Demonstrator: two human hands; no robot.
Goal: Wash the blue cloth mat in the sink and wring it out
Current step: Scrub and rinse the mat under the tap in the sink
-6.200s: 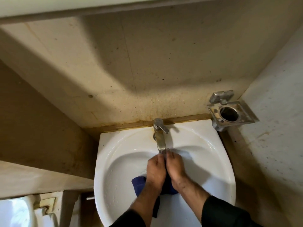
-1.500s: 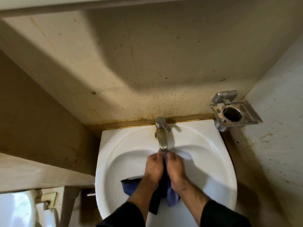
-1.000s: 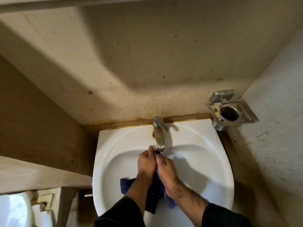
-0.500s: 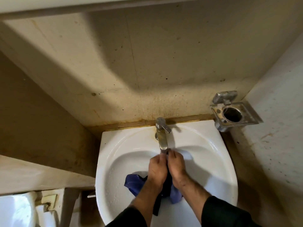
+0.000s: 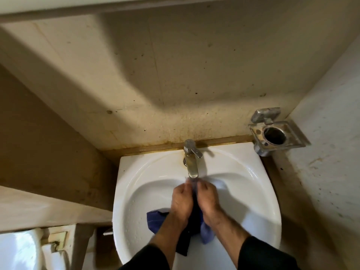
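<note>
A wet blue cloth mat [image 5: 155, 221] hangs in the white sink [image 5: 136, 191], bunched between my hands and trailing down toward the front rim. My left hand [image 5: 182, 201] and my right hand [image 5: 207, 199] are side by side, knuckles up, both gripping the cloth just under the spout of the chrome tap [image 5: 191, 162]. Part of the cloth is hidden under my hands and forearms. A thin stream of water seems to fall onto the cloth between my fingertips.
A square metal holder [image 5: 276, 133] sticks out of the wall at the sink's right rear corner. Stained walls close in on three sides. A white toilet cistern [image 5: 19, 248] sits at lower left, below a ledge.
My hands have kept rubbing the cloth together under the spout, shifting slightly back and forth. The loose blue end has bunched and shifted on the left side of the basin.
</note>
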